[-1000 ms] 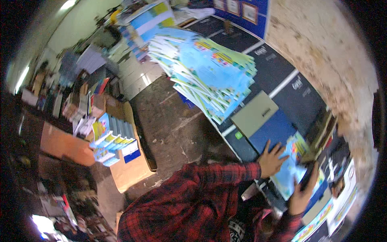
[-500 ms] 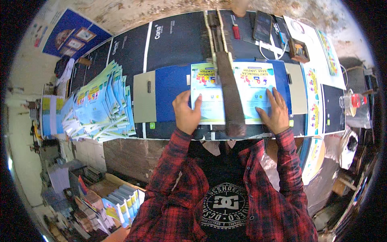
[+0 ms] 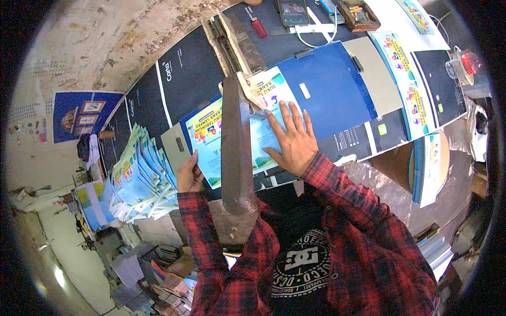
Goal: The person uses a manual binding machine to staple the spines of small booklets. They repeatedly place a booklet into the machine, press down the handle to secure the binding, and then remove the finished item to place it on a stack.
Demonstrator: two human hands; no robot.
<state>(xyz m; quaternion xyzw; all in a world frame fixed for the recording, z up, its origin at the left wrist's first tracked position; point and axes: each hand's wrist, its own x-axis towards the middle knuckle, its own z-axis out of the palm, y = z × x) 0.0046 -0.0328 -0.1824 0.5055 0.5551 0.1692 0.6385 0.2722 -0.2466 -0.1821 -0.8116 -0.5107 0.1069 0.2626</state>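
Observation:
A printed light-blue and yellow booklet sheet (image 3: 211,160) lies open and tilted on a blue board (image 3: 334,73). Across it runs the dark brown arm of a long-arm stapler (image 3: 237,147), hiding a strip of the sheet's middle. At the sheet's left edge, my left hand (image 3: 190,175) is closed on it, thumb up and the other fingers partly hidden. My right hand (image 3: 292,138) rests flat with spread fingers on the sheet's right half, just right of the stapler arm.
A fanned pile of printed sheets (image 3: 139,176) sits at the left. Toward the right lies a stack of printed strips (image 3: 403,79). At the back are a red-handled cutter (image 3: 256,25), a phone (image 3: 293,11) and a wooden box (image 3: 359,16). A red-capped bottle (image 3: 464,64) stands far right.
The view has turned and shifted. The sheet lies farther left on the blue board, uncovering a white label. My left hand has gone from open to closed on its edge; the right has moved inward.

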